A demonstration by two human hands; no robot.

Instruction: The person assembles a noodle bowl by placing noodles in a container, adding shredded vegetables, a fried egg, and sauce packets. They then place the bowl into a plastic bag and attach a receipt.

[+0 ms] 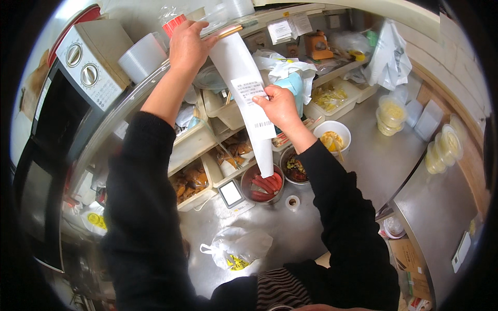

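A long white paper strip [233, 59] with a printed, barcoded receipt section hangs down in front of the shelves, its lower end over a metal bowl of red sausages [264, 187]. At its top, my left hand [189, 45] is bent, thumb and fingers closed at the paper's end beside a slim brown stick [229, 32]. My right hand [280, 108] pinches the strip's printed part between thumb and fingers. Behind that hand is a light-blue cloth or bag [291, 85]. A small device with a white screen [230, 193] stands left of the sausage bowl.
A tied white bag [241, 243] lies on the metal counter [295, 233], near a small roll [292, 202]. A white bowl with yellow food [332, 139] stands right of the trays. Stacked lidded tubs [445, 150] are at far right, a microwave-like oven [88, 62] at left.
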